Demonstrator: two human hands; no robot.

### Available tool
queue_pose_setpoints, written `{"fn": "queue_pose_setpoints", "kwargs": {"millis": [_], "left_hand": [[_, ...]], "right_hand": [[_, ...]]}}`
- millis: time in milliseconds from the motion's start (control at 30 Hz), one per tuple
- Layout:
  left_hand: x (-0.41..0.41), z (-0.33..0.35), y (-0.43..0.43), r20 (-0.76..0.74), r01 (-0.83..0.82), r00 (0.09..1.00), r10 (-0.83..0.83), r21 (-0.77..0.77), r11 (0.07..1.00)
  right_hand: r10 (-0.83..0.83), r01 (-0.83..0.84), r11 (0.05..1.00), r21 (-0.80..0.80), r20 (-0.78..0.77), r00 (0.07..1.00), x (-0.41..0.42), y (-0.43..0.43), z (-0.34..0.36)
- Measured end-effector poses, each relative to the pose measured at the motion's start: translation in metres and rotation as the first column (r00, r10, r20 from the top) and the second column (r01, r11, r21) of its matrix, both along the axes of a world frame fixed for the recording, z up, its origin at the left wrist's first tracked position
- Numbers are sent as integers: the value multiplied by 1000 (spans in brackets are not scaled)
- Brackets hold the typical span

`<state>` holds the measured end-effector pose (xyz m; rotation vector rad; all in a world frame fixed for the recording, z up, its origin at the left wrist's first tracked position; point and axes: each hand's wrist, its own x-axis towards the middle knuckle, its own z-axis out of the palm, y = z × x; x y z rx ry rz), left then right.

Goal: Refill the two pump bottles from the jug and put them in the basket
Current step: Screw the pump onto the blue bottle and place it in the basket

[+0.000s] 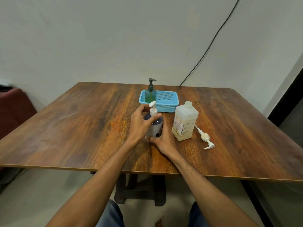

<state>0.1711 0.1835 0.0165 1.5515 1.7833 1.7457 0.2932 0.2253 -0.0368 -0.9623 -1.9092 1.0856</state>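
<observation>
A purple pump bottle (155, 126) with a white pump head stands mid-table. My left hand (141, 122) curls over its shoulder and collar from the left. My right hand (164, 139) grips its base from the right. Behind it a blue basket (165, 99) holds a green pump bottle (150, 94) with a dark pump, standing upright in the left end. To the right stands the translucent jug (184, 122), its neck open, a little yellowish liquid at the bottom. A loose white pump (205, 138) with its tube lies on the table right of the jug.
The wooden table (82, 128) stands against a pale wall. A black cable (213, 41) runs down the wall to the table's back edge. A dark red seat (14, 110) is at the left. My knees show under the front edge.
</observation>
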Motion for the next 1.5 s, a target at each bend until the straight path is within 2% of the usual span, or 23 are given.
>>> {"fn": "queue_pose_setpoints", "kwargs": {"millis": [100,300,367,567,767,900,1200,1367,1500], "left_hand": [[3,-1,2,-20,-62,998,63,46,997],[-11,9,0,46,186,982,-183,-71,980],[-12,11,0,48,222,975,-219,-90,971],[-6,0,1,53,84,995,-81,-47,995],[-13,8,1,77,-5,997,8,-45,999],[-22,19,6,75,-52,996,55,-34,998],[-39,73,48,58,-50,997,48,45,998],[-35,101,91,42,-20,999,17,67,998],[-28,109,129,100,6,995,-13,71,997]], "right_hand": [[0,0,1000,4,-9,1000,0,0,-1],[6,-6,1000,1,-31,999,-1,0,-2],[12,-12,1000,-9,-40,999,0,0,-1],[50,-51,997,-54,-20,999,2,5,2],[183,-180,970,-163,4,983,6,15,7],[153,-151,966,-208,-5,988,1,17,7],[-56,58,997,-60,40,998,-30,41,12],[-62,63,998,-6,112,992,-38,54,0],[-22,14,999,47,166,986,-39,54,-7]]}}
